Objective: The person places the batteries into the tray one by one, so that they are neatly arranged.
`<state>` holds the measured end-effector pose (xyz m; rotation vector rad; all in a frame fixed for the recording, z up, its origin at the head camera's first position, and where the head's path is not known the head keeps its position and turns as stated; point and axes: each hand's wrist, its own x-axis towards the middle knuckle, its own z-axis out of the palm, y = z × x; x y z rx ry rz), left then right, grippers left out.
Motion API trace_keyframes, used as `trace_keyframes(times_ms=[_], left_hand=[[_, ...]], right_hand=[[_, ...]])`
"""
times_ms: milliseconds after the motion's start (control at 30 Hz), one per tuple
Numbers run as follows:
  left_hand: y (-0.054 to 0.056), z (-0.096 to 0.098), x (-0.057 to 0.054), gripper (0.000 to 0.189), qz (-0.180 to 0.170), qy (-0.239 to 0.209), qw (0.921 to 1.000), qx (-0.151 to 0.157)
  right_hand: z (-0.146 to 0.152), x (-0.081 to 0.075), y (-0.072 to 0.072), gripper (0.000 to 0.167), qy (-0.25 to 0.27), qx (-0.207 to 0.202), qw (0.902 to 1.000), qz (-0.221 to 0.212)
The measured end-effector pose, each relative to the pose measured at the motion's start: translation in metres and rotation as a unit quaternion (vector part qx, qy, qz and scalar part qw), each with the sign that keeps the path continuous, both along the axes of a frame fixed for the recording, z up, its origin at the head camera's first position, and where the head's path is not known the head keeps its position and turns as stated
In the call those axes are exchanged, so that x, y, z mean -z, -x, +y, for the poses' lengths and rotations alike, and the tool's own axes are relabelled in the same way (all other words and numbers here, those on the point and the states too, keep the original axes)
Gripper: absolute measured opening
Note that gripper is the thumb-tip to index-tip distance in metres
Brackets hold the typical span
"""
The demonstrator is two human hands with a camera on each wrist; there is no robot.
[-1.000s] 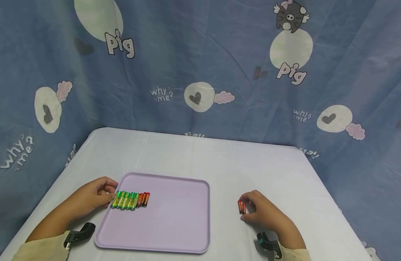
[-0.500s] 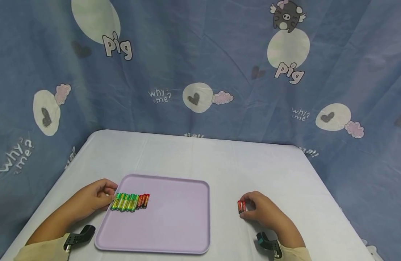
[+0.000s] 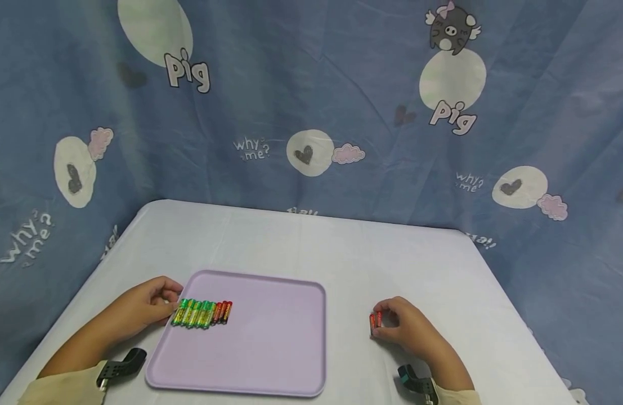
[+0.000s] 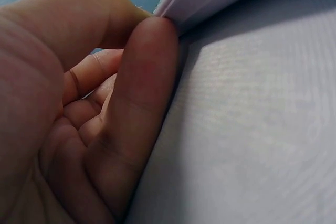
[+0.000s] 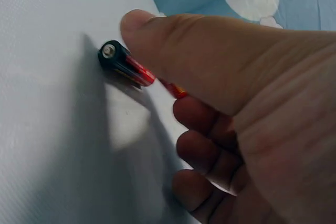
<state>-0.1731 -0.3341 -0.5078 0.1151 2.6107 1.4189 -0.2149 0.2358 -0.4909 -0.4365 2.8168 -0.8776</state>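
My left hand (image 3: pixel 146 304) is at the left edge of a lilac tray (image 3: pixel 270 337), its thumb and index fingertip pinching the rim (image 4: pixel 176 9) in the left wrist view. On the tray, by that hand, a row of green batteries (image 3: pixel 194 314) adjoins several red and black batteries (image 3: pixel 222 313). Right of the tray, my right hand (image 3: pixel 404 323) pinches a red battery (image 3: pixel 379 319) between thumb and fingers; the thumb hides most of it in the right wrist view. Against it on its left is another red battery (image 5: pixel 126 65), its black end towards the camera.
A white cloth covers the table (image 3: pixel 291 242). Behind it hangs a blue printed curtain (image 3: pixel 270 84). Black straps (image 3: pixel 122 365) sit at both wrists, and a stretch of table separates the tray from the right hand.
The left of the two red batteries at my right hand has slid slightly nearer to me against the other. My left hand and the tray hold their places.
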Motion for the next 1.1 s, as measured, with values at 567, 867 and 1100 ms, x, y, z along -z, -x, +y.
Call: trace_keyframes(times_ms=[567,867,1100], left_hand=[[-0.002,-0.002,0.0,0.04,-0.017,-0.027,0.9995,0.008],[-0.001,-0.003,0.002,0.039,-0.014,-0.022,0.9997,0.002],[0.0,-0.004,0.002,0.04,-0.007,-0.024,0.9997,0.006]], right_hand=[[-0.048,0.0,0.014,0.042,0.046,0.003,0.9955,0.082],[-0.083,-0.007,0.023,0.044,0.074,-0.056,0.9899,0.107],[-0.119,-0.012,0.026,0.042,0.099,-0.106,0.9854,0.089]])
